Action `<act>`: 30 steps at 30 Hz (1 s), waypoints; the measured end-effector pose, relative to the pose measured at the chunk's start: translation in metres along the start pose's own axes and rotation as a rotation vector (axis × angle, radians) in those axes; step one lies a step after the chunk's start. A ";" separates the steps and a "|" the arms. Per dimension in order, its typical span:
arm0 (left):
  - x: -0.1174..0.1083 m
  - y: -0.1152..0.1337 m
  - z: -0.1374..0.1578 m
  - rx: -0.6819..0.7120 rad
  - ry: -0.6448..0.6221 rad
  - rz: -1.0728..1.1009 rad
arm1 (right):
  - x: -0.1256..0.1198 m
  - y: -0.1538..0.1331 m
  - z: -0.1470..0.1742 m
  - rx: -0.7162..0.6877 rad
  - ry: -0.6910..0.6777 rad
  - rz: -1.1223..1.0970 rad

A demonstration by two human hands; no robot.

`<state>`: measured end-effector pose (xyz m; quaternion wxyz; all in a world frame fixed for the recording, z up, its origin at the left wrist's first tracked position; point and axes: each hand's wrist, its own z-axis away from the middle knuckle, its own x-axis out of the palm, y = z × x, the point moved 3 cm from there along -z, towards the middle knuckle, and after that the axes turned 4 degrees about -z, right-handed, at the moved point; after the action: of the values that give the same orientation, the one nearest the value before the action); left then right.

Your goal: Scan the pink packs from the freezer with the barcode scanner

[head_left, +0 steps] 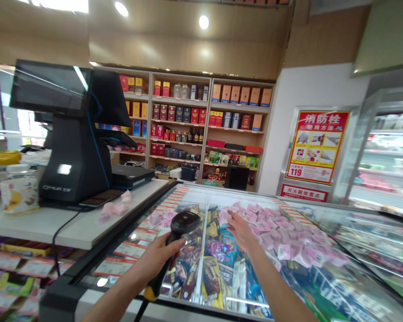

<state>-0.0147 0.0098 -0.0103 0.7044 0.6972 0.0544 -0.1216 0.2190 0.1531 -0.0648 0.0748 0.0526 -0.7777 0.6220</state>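
Observation:
My left hand (pixel 166 252) is wrapped round the handle of a black barcode scanner (pixel 185 222) with a yellow butt end, held over the glass top of a chest freezer (pixel 100 267). My right hand (pixel 241 230) reaches across the glass. Its fingers are apart, with the tips at a small pink package (pixel 223 215); no firm grip on it shows. Beyond and right of that hand spreads a heap of similar pink packages (pixel 284 232). A smaller pink group (pixel 163 218) lies behind the scanner. Colourful ice cream wrappers (pixel 218 250) show beneath the glass.
On the counter (pixel 70 232) at left stand a black checkout terminal (pixel 75 147) and a clear jug-like container (pixel 19 190). Some pink packages (pixel 116 208) lie near the counter's edge. A black cable (pixel 55 246) hangs down. Shelves of boxed goods (pixel 177 114) line the back wall.

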 end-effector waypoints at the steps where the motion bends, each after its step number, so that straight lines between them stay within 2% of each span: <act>1: 0.000 0.001 0.001 0.003 -0.013 -0.005 | 0.007 0.005 -0.001 0.054 -0.005 -0.152; 4: -0.002 0.004 0.005 0.040 -0.023 -0.019 | 0.023 0.016 -0.004 0.134 -0.040 -0.421; 7: -0.004 0.004 0.008 0.040 -0.037 -0.047 | 0.032 0.024 -0.006 0.157 -0.041 -0.521; 12: -0.010 -0.001 0.007 0.040 -0.039 -0.065 | 0.042 0.028 -0.008 0.176 -0.076 -0.566; 25: -0.030 -0.014 0.004 -0.043 -0.039 -0.060 | 0.058 0.034 -0.014 0.265 -0.013 -0.662; 30: -0.030 -0.015 0.004 0.001 -0.098 -0.032 | 0.067 0.035 -0.014 0.285 -0.015 -0.671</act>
<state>-0.0475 0.0085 -0.0179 0.7037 0.6899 0.0311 -0.1669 0.1483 0.1756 -0.0829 0.2609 0.3195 -0.6233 0.6644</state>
